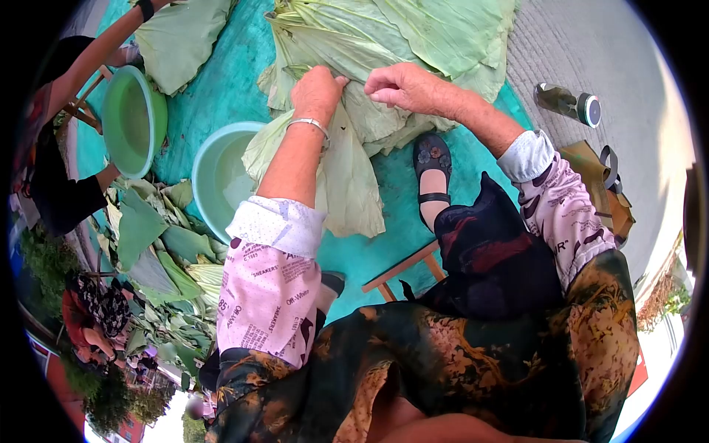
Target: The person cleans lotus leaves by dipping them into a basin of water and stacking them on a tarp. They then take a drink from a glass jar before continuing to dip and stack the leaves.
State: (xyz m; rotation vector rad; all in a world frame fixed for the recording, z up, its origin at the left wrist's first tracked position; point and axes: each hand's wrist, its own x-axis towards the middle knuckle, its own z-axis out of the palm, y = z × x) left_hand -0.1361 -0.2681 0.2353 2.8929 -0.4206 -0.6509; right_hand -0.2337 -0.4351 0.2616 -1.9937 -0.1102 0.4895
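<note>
In the head view, the left hand (316, 94) has its fingers curled closed, seemingly on the upper edge of a broad, limp, pale green leaf (351, 177) draped beside a pale turquoise plastic basin (200, 176), while the right hand (410, 85) holds its fingers loosely bent above the large leaf pile (450, 40); whether they pinch anything, I cannot tell. Thin, creased blades like these probably tear easily, so a light grip near the thicker ribs, with both hands close together, suits them best.

On the tarp (351, 260) before me, right of my nearer basin (235, 179) lie stacked leaves (354, 44); left, another basin (133, 122); nearer me on its left, heaped leaves (166, 258).
</note>
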